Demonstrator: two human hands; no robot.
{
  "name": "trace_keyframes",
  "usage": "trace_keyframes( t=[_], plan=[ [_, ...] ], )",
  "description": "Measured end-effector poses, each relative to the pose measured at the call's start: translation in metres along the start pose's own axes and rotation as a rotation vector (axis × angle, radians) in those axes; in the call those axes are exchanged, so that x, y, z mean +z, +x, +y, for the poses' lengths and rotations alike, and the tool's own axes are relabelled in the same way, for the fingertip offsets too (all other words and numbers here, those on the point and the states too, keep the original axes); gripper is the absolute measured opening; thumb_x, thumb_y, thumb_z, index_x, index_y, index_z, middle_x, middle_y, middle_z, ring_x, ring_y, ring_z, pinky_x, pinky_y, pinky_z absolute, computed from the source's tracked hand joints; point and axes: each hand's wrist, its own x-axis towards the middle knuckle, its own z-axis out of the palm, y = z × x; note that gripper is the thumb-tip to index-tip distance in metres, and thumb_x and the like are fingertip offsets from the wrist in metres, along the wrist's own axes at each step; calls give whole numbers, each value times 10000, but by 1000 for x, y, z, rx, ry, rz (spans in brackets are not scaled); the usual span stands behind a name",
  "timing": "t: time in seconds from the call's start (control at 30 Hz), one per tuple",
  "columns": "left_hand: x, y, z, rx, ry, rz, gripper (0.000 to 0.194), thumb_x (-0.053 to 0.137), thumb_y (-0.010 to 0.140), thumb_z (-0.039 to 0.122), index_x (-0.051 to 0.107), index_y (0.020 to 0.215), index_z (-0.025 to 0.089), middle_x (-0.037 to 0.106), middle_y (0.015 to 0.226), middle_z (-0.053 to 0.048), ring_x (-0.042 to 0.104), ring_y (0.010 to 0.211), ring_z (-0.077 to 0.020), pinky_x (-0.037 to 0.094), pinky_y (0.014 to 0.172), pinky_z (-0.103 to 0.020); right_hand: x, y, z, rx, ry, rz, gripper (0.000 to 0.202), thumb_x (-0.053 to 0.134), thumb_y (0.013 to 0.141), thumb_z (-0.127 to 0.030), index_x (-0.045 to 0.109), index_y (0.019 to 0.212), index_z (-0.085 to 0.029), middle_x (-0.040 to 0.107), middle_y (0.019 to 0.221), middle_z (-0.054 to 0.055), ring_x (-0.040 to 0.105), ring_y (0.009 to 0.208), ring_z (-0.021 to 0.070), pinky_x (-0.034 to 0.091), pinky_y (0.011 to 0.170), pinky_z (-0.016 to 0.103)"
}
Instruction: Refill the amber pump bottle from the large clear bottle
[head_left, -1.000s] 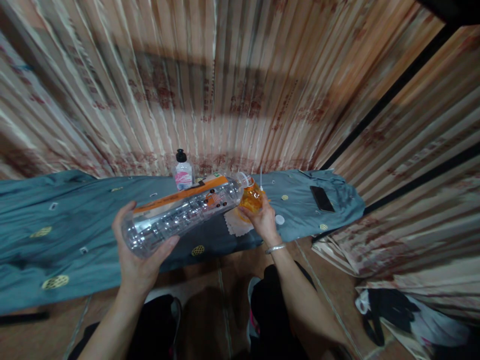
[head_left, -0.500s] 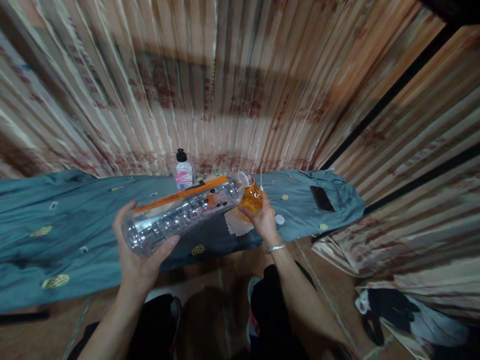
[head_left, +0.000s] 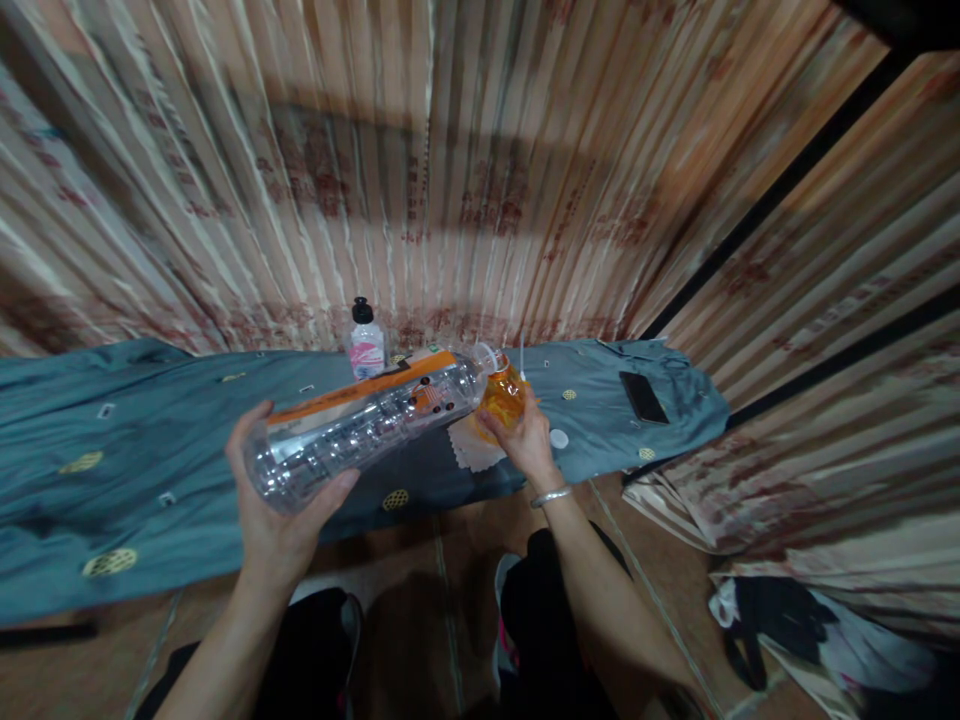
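Note:
My left hand [head_left: 281,530] is closed around the base of a large clear plastic bottle [head_left: 367,425] with an orange and white label. The bottle is tilted, its neck to the right and higher than its base. My right hand [head_left: 523,430], a silver bangle at the wrist, grips a small amber-orange bottle [head_left: 504,392]. The big bottle's mouth meets the small bottle's opening; whether liquid passes between them cannot be made out. Beneath the small bottle lies a pale cloth with a scalloped edge [head_left: 472,450]. Right of my hand is a small white disc [head_left: 559,439].
A patterned teal cloth [head_left: 202,440] covers the long narrow surface. On it stand a clear bottle with a black cap [head_left: 367,345] and, at right, a dark flat phone-like object [head_left: 643,398]. Pleated curtains [head_left: 480,180] hang behind. Dark bars cross at right, with a bag [head_left: 787,620] below.

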Motion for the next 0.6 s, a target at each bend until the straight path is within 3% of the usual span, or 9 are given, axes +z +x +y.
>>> trace_keyframes(
  t=[0.2, 0.6],
  plan=[
    [0, 0, 1, -11, 19, 7, 1050, 1019, 494, 434, 584, 1438, 284, 598, 1285, -34, 594, 1114, -249, 486, 986, -362, -2, -1, 1, -46, 2, -17, 626, 750, 878, -512, 595, 1371, -158, 791, 1227, 166, 776, 1136, 349, 628, 991, 488],
    [0, -1, 2, 110, 36, -33, 1020, 1009, 590, 405, 570, 1503, 291, 612, 1261, -31, 612, 1073, -218, 517, 910, -313, -7, -2, -4, -17, 98, -62, 696, 603, 949, -679, 599, 1407, -154, 783, 1255, 174, 772, 1133, 345, 623, 981, 474]
  ],
)
